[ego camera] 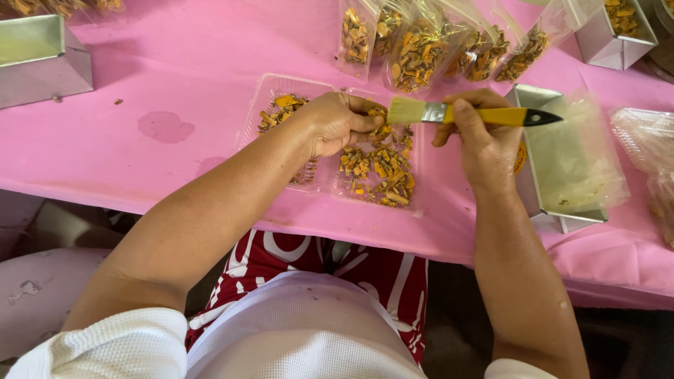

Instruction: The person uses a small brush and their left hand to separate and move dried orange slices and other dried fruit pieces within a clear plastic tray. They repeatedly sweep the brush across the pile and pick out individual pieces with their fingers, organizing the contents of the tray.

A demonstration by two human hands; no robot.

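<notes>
**Inspection: brushing of dried root pieces over a clear tray**

Right hand point(484, 137), right of centre frame: grip closed around the yellow handle of a flat paintbrush point(472, 114), near the metal ferrule. Pale bristles point left; the black handle tip points right. The brush is judged light and rigid in the handle, soft at the bristles; hold at the handle behind the ferrule.

Left hand point(337, 123), centre frame: grip pinched shut on a small orange piece point(380, 130), just beside the bristles and over the tray. The piece is judged light, dry, brittle and liable to crumble; take it by fingertips at its edges.

Counts:
- Clear plastic tray point(261, 105): one, two compartments, both holding orange-brown pieces point(379, 172), too many to count.
- Filled clear bags point(421, 49), top centre: about six; overlap prevents an exact count.
- Metal tins: three — one at upper left point(38, 60), one at upper right point(611, 42), one at right point(562, 168) lined with clear film.
- Brush: one.

All rest on a counter under a pink cloth point(175, 70).
</notes>
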